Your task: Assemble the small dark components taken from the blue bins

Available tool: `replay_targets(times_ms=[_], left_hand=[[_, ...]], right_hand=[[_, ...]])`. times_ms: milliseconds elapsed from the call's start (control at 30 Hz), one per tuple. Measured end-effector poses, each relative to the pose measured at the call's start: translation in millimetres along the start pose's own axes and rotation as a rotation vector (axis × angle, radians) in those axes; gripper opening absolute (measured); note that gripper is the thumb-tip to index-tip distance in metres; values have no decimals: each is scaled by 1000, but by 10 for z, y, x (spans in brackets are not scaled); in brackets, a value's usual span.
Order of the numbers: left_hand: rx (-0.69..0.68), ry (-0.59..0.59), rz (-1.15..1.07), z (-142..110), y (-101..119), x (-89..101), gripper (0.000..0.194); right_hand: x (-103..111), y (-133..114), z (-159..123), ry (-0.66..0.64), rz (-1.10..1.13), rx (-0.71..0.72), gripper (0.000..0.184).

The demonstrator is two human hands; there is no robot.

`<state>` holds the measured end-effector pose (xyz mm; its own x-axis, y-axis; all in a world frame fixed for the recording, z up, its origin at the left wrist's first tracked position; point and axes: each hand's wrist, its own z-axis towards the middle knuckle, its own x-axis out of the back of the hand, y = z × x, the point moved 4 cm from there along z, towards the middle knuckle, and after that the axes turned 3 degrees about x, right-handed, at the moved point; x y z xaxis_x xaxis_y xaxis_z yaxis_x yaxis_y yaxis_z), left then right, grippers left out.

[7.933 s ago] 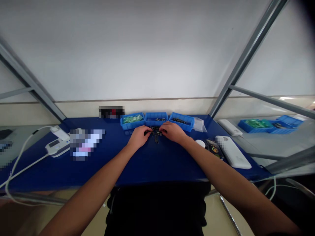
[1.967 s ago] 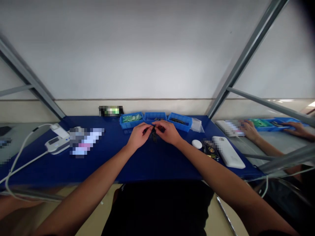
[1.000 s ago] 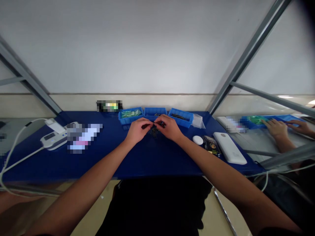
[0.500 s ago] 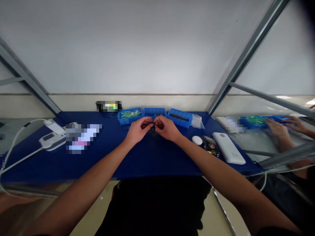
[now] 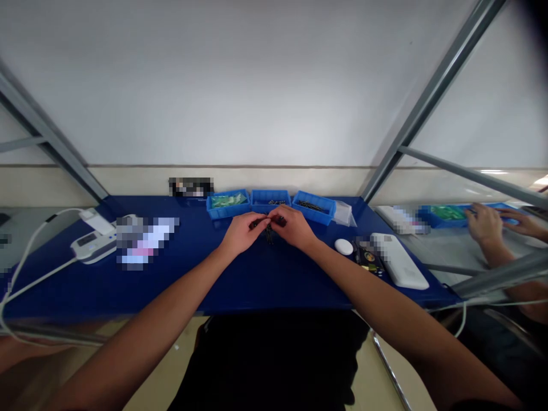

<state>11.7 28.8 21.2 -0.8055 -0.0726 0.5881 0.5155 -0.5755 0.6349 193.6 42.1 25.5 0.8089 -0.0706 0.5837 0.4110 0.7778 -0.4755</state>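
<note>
From my remote seat I can read no words, brands or numbers: the black packet (image 5: pixel 363 249) at right bears a round gold emblem (image 5: pixel 369 257) too small to decipher, the power strip (image 5: pixel 99 249) has an illegible dark display (image 5: pixel 87 240), and the bright shape (image 5: pixel 149 242) beside it is pixelated.

The fingers (image 5: pixel 260 226) hide whatever is between them, and they partly cover the dark bits (image 5: pixel 269 236), too small to make out. Things in the middle bin (image 5: pixel 269 195) are too tiny to name. Blocky blur covers a bright thing (image 5: pixel 152 240) and a black thing (image 5: pixel 191 187). The left edge cuts off the cord (image 5: pixel 43 279). A bar (image 5: pixel 492 279) hides some of another person's arm (image 5: pixel 500 252).
</note>
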Motion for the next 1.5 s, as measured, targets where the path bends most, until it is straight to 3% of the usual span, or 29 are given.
replay_targets(times_ms=[300, 567, 767, 933, 1133, 1267, 1367, 1500], left_hand=[[56, 19, 8, 13, -141, -16, 22], [-19, 76, 51, 25, -92, 35, 17], [-35, 85, 16, 27, -73, 45, 14], [-17, 64, -30, 23, -89, 36, 16], [19, 62, -98, 31, -132, 4, 33], [-29, 65, 69, 40, -104, 17, 22], [-34, 34, 161, 41, -127, 2, 16], [12, -2, 199, 40, -224, -28, 15]], right_hand=[[-55, -10, -11, -91, 60, 53, 29], [50, -18, 10, 61, 9, -21, 10], [7, 5, 12, -42, 67, -12, 8], [-14, 23, 9, -52, 98, -42, 7], [10, -4, 21, -35, 90, -70, 5], [116, 42, 48, 63, 27, -82, 8], [311, 167, 68, 177, -73, -137, 12], [640, 365, 69, 270, -383, -214, 17]])
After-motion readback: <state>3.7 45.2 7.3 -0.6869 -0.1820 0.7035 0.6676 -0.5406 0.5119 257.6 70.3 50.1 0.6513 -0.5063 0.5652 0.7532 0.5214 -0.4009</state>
